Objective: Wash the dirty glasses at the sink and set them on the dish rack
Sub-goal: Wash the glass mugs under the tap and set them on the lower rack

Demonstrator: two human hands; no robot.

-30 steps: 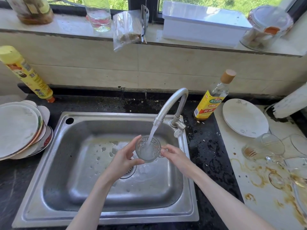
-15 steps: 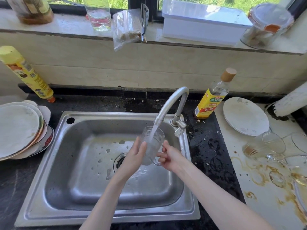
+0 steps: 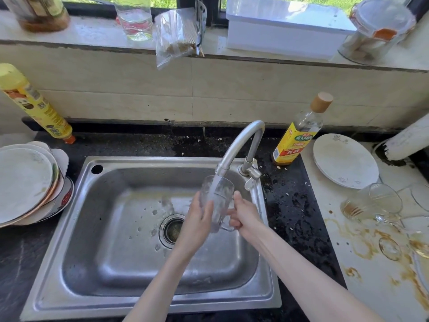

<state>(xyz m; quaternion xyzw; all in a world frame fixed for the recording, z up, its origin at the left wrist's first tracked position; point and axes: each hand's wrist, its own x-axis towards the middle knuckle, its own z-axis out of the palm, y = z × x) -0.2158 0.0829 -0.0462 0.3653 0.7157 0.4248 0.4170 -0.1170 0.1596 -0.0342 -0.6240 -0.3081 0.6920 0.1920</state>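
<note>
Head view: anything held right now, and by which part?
Clear glass mug, held under the running tap. Left hand wraps its side wall; right hand has its fingers curled at the handle.

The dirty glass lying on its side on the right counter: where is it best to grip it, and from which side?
Probably grip the dirty glass around its middle, coming from above. It lies on its side, mouth toward the back right, so the curved wall faces up. More glassware crowds its right side.

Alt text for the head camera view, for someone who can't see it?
Two hands hold a glass mug under a running tap over a steel sink. Dirty glasses lie on the stained counter at right.
</note>
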